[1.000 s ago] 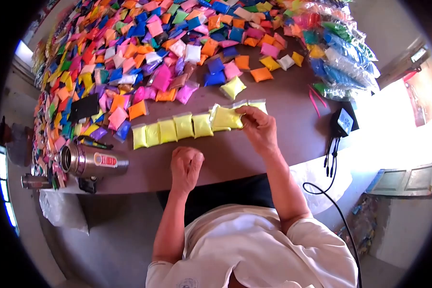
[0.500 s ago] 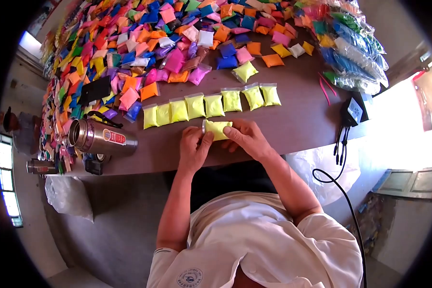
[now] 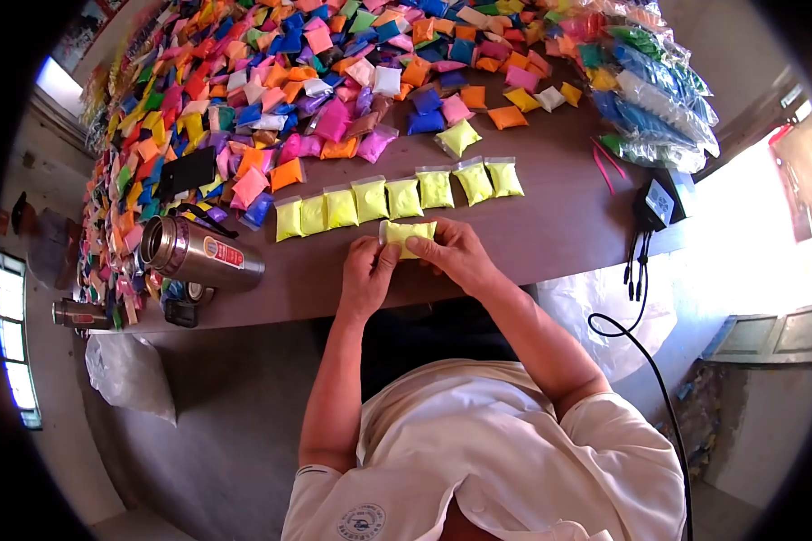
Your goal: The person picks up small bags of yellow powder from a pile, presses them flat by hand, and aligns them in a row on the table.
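Note:
Between my two hands is a small clear packet with bright yellow filling (image 3: 408,233), lying sideways near the table's front edge. My left hand (image 3: 368,273) pinches its left end, thumb on top. At the right end my right hand (image 3: 457,257) grips it, its thumb pressed on the face of the packet. Just beyond my hands, a row of several like yellow packets (image 3: 369,198) lies side by side. One more yellow packet (image 3: 459,138) rests apart, behind the row. The undersides of my fingers are hidden.
Many coloured packets (image 3: 334,117) heap over the back and left of the brown table (image 3: 550,207). A steel flask (image 3: 203,256) lies at the left front. Bagged packets (image 3: 654,90) are stacked at the back right, near a black box with cables (image 3: 660,204).
My right thumb has slid left along the packet, towards its middle. Both hands still hold the same packet. The whole view has shifted slightly.

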`<state>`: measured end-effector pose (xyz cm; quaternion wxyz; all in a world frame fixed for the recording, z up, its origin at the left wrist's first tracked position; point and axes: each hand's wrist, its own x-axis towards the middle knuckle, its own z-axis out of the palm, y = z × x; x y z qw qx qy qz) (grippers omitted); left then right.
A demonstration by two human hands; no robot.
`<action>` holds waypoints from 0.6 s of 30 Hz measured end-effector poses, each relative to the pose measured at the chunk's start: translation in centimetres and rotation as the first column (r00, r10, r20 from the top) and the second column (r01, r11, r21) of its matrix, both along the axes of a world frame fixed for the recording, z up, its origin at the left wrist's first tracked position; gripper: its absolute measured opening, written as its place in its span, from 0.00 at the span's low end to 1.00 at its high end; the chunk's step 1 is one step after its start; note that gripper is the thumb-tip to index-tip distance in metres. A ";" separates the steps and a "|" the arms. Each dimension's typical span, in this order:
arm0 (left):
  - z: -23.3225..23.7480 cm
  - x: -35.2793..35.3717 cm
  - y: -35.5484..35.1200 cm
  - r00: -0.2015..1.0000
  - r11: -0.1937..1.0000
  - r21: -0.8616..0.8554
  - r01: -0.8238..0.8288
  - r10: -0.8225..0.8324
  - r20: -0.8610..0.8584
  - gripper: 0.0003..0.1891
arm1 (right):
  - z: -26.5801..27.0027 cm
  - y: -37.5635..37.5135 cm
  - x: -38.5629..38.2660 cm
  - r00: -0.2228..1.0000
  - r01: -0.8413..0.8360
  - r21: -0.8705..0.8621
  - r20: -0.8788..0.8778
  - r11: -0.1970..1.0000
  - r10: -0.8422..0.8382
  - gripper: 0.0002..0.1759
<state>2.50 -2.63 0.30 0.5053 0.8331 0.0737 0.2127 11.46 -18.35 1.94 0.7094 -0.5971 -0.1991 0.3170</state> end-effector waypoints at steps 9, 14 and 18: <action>0.4 0.0 0.1 0.988 0.963 0.224 0.149 -0.155 0.009 0.16 | -1.9 0.9 0.1 0.996 -0.017 0.188 0.087 0.982 0.001 0.20; -0.2 -0.1 0.2 0.995 0.994 0.056 0.092 -0.094 0.026 0.18 | 0.4 -0.8 0.3 0.997 0.007 0.072 -0.083 0.997 -0.001 0.19; -0.2 -0.1 0.0 0.999 0.997 -0.070 0.042 -0.043 -0.009 0.19 | -0.3 -1.6 0.9 0.993 -0.112 0.016 -0.045 0.994 0.112 0.16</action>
